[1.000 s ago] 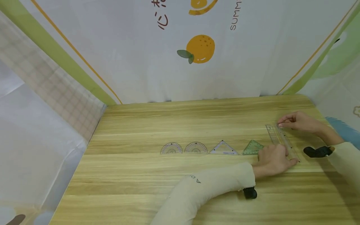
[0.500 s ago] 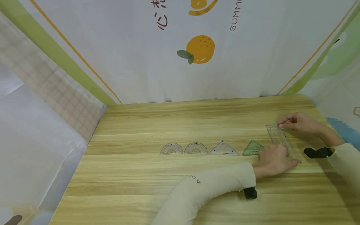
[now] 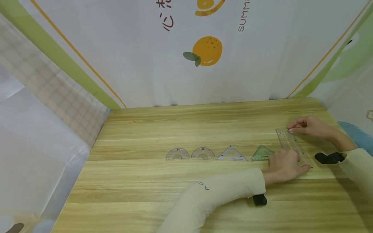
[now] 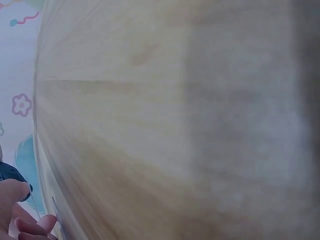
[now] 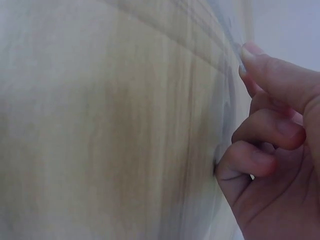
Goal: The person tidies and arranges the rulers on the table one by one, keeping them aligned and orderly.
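Observation:
Two clear straight rulers lie side by side at a slant on the right of the wooden table, a left ruler [image 3: 281,137] and a right ruler [image 3: 298,148]. My right hand [image 3: 313,127] pinches the far end of the right ruler between thumb and fingertip; in the right wrist view its other fingers [image 5: 270,127] are curled. At the near end, my left hand [image 3: 284,165] grips the right ruler with its thumb at the tip, and it covers the lower part of the left ruler. Just left of that hand lies a green set square [image 3: 261,153], its right corner hidden.
In a row to the left lie a clear set square [image 3: 231,154] and two clear protractors, one [image 3: 203,153] beside the other [image 3: 177,154]. The wooden table [image 3: 140,187] ends at a printed cloth [image 3: 145,74] along the back. Both wrists wear black cameras.
The right ruler's near end and my left hand have shifted very slightly to the right. My right hand stays almost still at the far end. The set squares and protractors keep their places.

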Motion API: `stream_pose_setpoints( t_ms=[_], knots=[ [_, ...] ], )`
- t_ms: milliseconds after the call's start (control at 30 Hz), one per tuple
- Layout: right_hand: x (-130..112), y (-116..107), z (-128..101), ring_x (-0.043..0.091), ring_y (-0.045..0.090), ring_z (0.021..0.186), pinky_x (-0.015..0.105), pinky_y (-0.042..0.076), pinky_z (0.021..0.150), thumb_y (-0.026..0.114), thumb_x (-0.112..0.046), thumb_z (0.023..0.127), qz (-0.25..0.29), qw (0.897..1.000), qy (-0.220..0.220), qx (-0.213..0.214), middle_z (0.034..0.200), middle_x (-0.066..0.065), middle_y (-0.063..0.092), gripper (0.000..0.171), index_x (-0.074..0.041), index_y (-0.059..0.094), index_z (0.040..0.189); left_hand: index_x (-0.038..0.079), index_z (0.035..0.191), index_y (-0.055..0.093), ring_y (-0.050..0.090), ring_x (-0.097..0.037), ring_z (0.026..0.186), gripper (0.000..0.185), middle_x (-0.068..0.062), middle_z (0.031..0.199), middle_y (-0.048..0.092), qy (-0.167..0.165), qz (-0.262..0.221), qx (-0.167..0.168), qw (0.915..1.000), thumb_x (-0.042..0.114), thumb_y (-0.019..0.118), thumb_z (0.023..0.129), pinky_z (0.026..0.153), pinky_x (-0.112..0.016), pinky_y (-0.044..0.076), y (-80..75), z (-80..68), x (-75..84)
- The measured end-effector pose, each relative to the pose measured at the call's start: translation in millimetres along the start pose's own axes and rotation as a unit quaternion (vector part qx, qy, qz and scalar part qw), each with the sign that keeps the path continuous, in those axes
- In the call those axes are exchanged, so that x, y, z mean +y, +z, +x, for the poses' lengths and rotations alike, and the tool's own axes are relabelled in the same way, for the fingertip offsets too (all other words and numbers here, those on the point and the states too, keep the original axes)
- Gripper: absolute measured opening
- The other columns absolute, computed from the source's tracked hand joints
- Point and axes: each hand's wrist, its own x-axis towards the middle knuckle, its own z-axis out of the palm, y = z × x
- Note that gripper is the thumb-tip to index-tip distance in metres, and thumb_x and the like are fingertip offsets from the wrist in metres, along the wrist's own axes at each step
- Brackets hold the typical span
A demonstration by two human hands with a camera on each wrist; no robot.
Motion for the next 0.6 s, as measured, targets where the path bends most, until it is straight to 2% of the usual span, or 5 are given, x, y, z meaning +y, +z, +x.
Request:
stream_pose_setpoints(
  t_ms=[267, 600],
  knots=[
    [0.5, 0.8, 1.4, 0.012, 0.063, 0.077, 0.029, 0.05, 0.064, 0.067, -0.008, 0.1, -0.012, 1.0, -0.006, 0.001, 0.097, 0.002, 0.072, 0.016, 0.002, 0.073, 0.11, 0.023, 0.057, 0.047, 0.028, -0.003, 0.038, 0.056, 0.01, 0.047, 0.03, 0.012, 0.004, 0.003, 0.9999, 0.061, 0.062, 0.095, 0.036, -0.021, 0.031, 0.0, -0.2, -4.1],
    [1.2, 2.0, 0.8, 0.013, 0.063, 0.077, 0.029, 0.05, 0.065, 0.067, -0.009, 0.1, -0.021, 1.0, -0.006, 0.002, 0.1, 0.004, 0.071, 0.016, 0.001, 0.074, 0.11, 0.021, 0.057, 0.046, 0.023, -0.003, 0.035, 0.057, 0.009, 0.045, 0.027, 0.02, -0.011, -0.004, 0.9997, 0.057, 0.061, 0.097, 0.034, -0.019, 0.028, -1.3, 0.4, -4.8]
  ],
)
